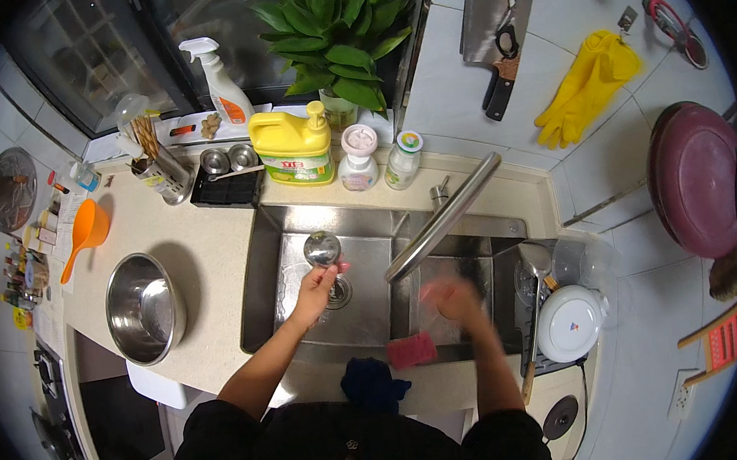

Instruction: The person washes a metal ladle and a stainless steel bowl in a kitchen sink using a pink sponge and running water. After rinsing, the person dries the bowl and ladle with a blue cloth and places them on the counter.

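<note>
My left hand holds a small round steel lid or strainer up over the sink drain. My right hand is blurred with motion under the long steel tap, inside the steel sink; I cannot tell whether it holds anything. A pink sponge lies on the sink's near rim beside a dark blue cloth.
A steel bowl sits on the left counter near an orange scoop. A yellow detergent jug, bottles, a spray bottle and a plant line the back. At right sits a white plate; yellow gloves and knives hang on the wall.
</note>
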Demonstrator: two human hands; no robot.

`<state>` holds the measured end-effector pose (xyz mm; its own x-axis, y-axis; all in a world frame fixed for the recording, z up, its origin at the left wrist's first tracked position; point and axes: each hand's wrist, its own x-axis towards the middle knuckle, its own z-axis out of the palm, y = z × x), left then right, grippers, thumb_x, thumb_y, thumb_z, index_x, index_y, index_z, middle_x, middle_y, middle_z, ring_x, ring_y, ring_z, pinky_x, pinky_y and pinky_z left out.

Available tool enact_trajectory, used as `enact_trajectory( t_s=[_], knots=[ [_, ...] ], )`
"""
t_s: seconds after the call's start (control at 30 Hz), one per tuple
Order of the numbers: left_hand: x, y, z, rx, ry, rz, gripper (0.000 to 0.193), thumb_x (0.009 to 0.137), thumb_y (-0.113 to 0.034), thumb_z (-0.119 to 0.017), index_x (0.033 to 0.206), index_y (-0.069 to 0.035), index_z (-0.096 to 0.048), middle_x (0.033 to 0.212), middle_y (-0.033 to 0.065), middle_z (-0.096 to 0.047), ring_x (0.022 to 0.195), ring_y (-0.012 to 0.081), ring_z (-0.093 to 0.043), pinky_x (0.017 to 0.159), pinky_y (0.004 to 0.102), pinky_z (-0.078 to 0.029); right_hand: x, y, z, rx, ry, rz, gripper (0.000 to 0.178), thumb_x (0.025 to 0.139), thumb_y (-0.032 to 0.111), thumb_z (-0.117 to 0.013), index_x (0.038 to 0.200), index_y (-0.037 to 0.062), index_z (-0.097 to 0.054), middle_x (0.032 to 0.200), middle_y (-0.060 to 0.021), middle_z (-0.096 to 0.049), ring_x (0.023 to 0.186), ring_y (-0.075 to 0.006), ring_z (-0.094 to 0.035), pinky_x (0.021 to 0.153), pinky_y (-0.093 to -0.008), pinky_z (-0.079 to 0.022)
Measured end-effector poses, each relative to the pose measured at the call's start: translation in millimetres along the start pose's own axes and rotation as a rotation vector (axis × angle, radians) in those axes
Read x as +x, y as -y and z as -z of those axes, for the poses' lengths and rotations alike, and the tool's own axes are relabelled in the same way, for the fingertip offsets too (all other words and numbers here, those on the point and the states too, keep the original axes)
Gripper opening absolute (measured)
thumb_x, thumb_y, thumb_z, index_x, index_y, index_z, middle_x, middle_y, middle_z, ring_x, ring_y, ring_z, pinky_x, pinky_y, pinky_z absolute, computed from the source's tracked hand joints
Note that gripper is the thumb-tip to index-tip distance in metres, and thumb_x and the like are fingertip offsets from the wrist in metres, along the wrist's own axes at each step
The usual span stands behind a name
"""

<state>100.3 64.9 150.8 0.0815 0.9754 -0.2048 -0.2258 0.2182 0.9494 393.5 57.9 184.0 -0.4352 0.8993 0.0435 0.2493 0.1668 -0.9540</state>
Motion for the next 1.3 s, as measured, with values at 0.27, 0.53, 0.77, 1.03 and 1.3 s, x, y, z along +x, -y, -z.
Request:
enact_trajectory(
  t_s=[0.27,0.53,0.77,1.03,1.3],
  knots=[
    [2.2,-41.2,23.3,0.025,0.069,-0.184,0.025,0.093,-0.014,-0.039,0.109,0.001,-0.049,0.100,0.0079,-0.058,0.082,0.0106,-0.054,0.082,0.0266,-0.043,-92.4,64.4,-166.3,-0.858,0.310,0.032,0.040,0.066,0.013,-0.064,0.105,0.0112,-0.054,0.109,-0.0120,-0.052,0.099,-0.0278,-0.051,0.077,-0.0372,-0.044],
    [-29.2,-102.1,28.1,-0.260,0.099,-0.083,0.035,0.093,-0.025,-0.039,0.114,0.002,-0.045,0.108,0.0123,-0.055,0.094,0.0173,-0.055,0.086,0.0298,-0.043,-80.6,30.9,-157.3,0.034,0.188,-0.332,0.036,0.075,0.006,-0.050,0.111,0.0068,-0.050,0.108,-0.0110,-0.053,0.096,-0.0256,-0.053,0.081,-0.0361,-0.044],
    [-70.5,-146.1,30.4,-0.133,0.171,0.032,0.045,0.092,-0.040,-0.034,0.116,-0.004,-0.048,0.120,0.0065,-0.051,0.111,0.0169,-0.045,0.096,0.0393,-0.030,-16.1,124.1,-130.4,1.186,-0.230,-0.107,0.033,0.088,0.007,-0.038,0.121,0.0044,-0.040,0.110,-0.0092,-0.051,0.100,-0.0193,-0.052,0.090,-0.0343,-0.041],
    [-97.5,-170.5,18.2,-0.037,0.188,-0.058,0.039,0.091,-0.038,-0.040,0.111,-0.008,-0.053,0.107,0.0036,-0.058,0.099,0.0141,-0.052,0.089,0.0307,-0.037,45.6,179.6,-182.7,0.689,-0.343,0.222,0.034,0.082,-0.002,-0.046,0.116,0.0032,-0.042,0.106,-0.0058,-0.050,0.094,-0.0098,-0.048,0.079,-0.0238,-0.040],
    [-107.5,-184.6,25.5,-0.035,0.122,0.044,0.034,0.088,-0.036,-0.049,0.085,-0.005,-0.061,0.079,0.0029,-0.062,0.070,0.0088,-0.055,0.066,0.0224,-0.044,58.5,189.4,-188.0,0.570,-0.183,-0.003,0.021,0.086,0.004,-0.042,0.106,0.0011,-0.049,0.091,-0.0028,-0.055,0.081,-0.0079,-0.052,0.071,-0.0215,-0.044]
  ],
)
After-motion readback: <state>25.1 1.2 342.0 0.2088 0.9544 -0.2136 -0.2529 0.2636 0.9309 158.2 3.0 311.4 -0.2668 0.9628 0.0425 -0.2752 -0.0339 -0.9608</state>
